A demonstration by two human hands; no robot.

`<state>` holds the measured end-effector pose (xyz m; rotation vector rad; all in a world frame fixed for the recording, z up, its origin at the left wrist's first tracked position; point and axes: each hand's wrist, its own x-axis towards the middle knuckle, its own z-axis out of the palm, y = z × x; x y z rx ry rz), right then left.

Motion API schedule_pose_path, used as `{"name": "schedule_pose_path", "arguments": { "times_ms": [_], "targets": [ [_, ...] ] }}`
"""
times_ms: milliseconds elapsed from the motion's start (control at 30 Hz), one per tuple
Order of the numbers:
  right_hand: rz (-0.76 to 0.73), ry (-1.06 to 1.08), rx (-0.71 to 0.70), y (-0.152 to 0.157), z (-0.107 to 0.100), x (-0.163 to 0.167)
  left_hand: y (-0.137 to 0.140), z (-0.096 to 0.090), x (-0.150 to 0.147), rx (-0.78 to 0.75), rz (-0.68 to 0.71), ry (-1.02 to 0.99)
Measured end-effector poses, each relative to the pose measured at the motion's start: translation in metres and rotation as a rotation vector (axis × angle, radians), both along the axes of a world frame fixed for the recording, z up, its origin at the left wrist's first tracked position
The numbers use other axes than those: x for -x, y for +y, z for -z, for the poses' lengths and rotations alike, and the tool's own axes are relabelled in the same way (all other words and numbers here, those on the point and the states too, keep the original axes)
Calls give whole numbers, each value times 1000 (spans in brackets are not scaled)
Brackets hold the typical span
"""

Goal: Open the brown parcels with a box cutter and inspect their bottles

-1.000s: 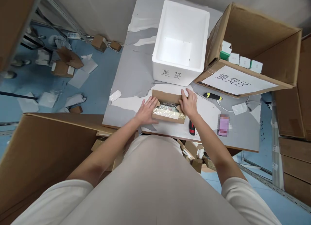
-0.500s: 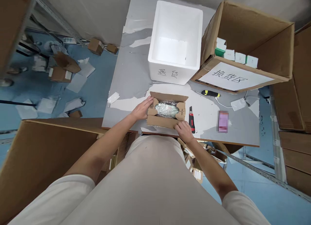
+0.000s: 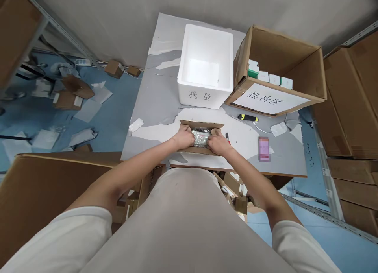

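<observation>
A small open cardboard box [image 3: 202, 124] lies near the front edge of the table, with its long flaps raised. Inside it sits a package in clear bubble wrap [image 3: 201, 137]; what is wrapped cannot be made out. My left hand [image 3: 185, 137] is closed over the box's left end, fingers curled inward beside the package. At the right end, my right hand [image 3: 217, 142] is closed in the same way over the end flap, its fingertips by the wrap. A red and black utility knife [image 3: 228, 139] lies just beyond my right hand, mostly hidden by it.
Behind stand a white foam box [image 3: 203, 96] and a large carton [image 3: 242, 84] holding several small white boxes. A black and yellow tool [image 3: 248, 118] and a blurred pink item [image 3: 264, 149] lie to the right. A big carton [image 3: 59, 182] stands at my left.
Both hands have moved inward from the box's outer edges to its two ends, and their fingers have curled in beside the wrapped package. My right hand now covers much of the knife.
</observation>
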<state>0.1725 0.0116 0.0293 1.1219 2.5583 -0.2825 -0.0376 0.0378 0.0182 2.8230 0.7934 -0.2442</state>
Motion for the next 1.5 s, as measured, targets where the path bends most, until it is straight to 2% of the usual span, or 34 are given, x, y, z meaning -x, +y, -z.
{"name": "schedule_pose_path", "arguments": {
  "times_ms": [133,233,400,467,533,633,733,833,933,1000,1067,1100,1167,1233,1300,1400,1433,1500],
  "targets": [
    [67,-18,-134,-8,-8,-20,-3,-8,24,-121,-125,-21],
    [166,35,-150,-26,2,-46,-16,-4,50,-142,-294,-3],
    [241,141,-128,-48,41,-62,-33,28,65,6,-550,28],
    [277,131,-107,-49,44,-63,-33,38,64,86,-621,65],
    [275,111,-67,-43,34,-61,-31,41,62,125,-658,88],
    [280,52,-7,-24,8,-45,-30,40,61,111,-673,95],
    [414,-61,33,-1,-5,-13,-33,36,59,74,-692,89],
    [605,-185,81,16,2,19,-37,29,55,45,-719,83],
    [642,-211,87,19,14,34,-38,21,46,17,-735,42],
    [615,-147,50,14,18,35,-36,17,39,-14,-707,-19],
    [523,21,60,8,22,30,-33,16,33,-50,-653,-87],
    [464,130,110,6,25,27,-31,16,31,-65,-629,-115],
    [405,346,299,5,32,19,-29,17,28,-85,-605,-149],
    [490,516,502,8,42,12,-31,17,27,-91,-615,-157],
    [629,610,598,11,52,7,-36,13,29,-98,-656,-154],
    [656,582,508,16,63,7,-44,4,32,-125,-723,-167],
    [631,555,464,18,65,9,-45,2,32,-122,-689,-180],
    [585,522,402,20,67,17,-41,4,28,-57,-493,-205]
  ]
}}
